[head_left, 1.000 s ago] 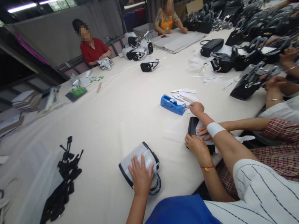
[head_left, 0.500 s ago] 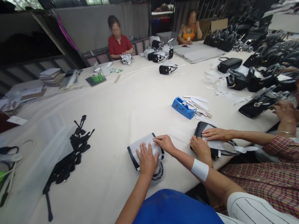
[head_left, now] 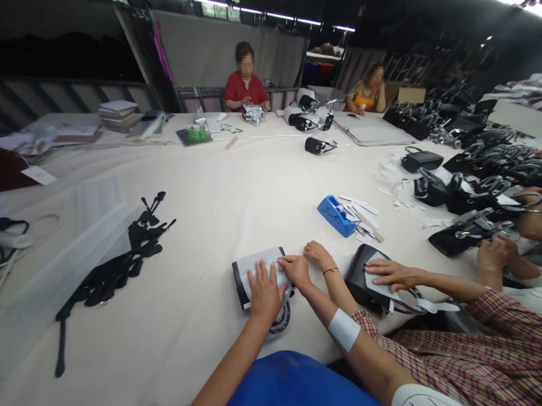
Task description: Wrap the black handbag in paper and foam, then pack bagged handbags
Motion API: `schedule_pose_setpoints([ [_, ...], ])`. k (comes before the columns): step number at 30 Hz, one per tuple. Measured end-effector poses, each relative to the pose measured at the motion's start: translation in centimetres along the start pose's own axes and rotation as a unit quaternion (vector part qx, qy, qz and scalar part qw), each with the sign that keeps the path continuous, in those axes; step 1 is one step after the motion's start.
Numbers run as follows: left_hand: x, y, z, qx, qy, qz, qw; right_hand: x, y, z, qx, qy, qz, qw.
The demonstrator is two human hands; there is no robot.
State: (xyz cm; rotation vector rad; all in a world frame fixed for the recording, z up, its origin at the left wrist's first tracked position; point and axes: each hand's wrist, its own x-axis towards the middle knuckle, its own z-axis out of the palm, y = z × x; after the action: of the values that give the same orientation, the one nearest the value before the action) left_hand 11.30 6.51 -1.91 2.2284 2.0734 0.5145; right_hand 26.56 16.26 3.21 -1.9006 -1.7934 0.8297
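A small black handbag wrapped in white paper (head_left: 256,260) lies on the cream table (head_left: 215,188) just in front of me. My left hand (head_left: 265,292) rests flat on its top with the fingers spread. My right hand (head_left: 294,269), with a white band on the wrist, lies with its fingers stretched out on the paper at the bag's right edge. Right beside it is a neighbour's hand with a red bracelet (head_left: 317,255). That person's other hand (head_left: 390,274) presses white paper on a black bag (head_left: 359,277).
A blue tape dispenser (head_left: 336,215) and loose paper strips (head_left: 360,206) lie beyond the bags. A pile of black straps (head_left: 119,267) lies to the left. Several black handbags (head_left: 463,197) crowd the right side. Two people sit at the far edge, with wrapped bags (head_left: 312,122).
My right hand came back from the blue tape dispenser and settled on the wrapped bag next to my left hand. The neighbour's braceleted hand moved up beside mine. My view swung left.
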Motion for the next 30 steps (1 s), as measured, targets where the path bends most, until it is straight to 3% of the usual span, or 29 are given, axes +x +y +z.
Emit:
schedule_pose_setpoints([
  [5,-0.1,-0.1,0.5,-0.008,0.005,0.004,1.0,-1.0,-1.1,3.6,-0.003,-0.003,0.018,1.0],
  [9,-0.2,-0.2,0.5,-0.006,0.005,0.003,1.0,-0.8,-1.3,4.9,0.0,-0.01,0.053,0.999],
  [20,-0.1,-0.1,0.6,0.005,0.002,0.001,1.0,1.7,-1.4,4.2,0.047,-0.132,0.126,0.982],
  [30,0.0,0.0,0.2,-0.006,-0.009,-0.003,1.0,1.3,-1.2,4.2,0.022,-0.123,0.114,0.985],
])
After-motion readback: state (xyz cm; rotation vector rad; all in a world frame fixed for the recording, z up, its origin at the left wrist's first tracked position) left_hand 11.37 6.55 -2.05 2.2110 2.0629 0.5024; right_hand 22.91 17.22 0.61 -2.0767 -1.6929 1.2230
